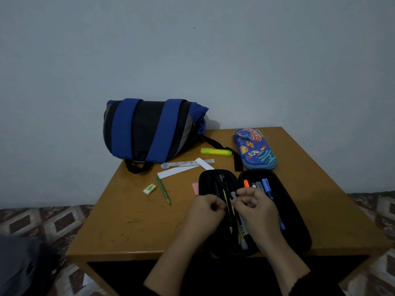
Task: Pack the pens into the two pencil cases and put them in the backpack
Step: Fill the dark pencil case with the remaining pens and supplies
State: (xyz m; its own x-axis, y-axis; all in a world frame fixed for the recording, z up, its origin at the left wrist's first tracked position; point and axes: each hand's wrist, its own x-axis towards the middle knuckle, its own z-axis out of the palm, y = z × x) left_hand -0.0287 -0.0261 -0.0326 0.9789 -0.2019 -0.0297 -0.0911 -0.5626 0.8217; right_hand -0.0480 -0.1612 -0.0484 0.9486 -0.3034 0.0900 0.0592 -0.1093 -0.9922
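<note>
Looking down over the table (119,221), I saw the black pencil case (297,223) lying open flat at the near edge, both halves up. My left hand (205,212) and right hand (254,205) met over its left half, fingers curled in; they seemed to be pinching at a yellow-and-black pencil (227,197) or at the elastic strap (234,194) just beside it, though I could not tell which one each hand really gripped. The right half already held an orange marker (246,183) and a blue pen (266,184), with a pale one between them.

I judged the step in hand to be seating that pencil under the strap, with the first case partly filled. Loose things were left on the table: a green pencil (163,190) and an eraser (149,189) to the left, a yellow highlighter (215,151) farther back, and a ruler (190,163) among white paper strips. The blue space-print pencil case (255,149) sat closed beyond the black one, and the backpack (149,129) lay at the far edge of the table, its opening not visible to me.

The next move, as I read it, called for letting go once the pencil sat snug, then reaching left for the green pencil without dragging the open case off the table edge
</note>
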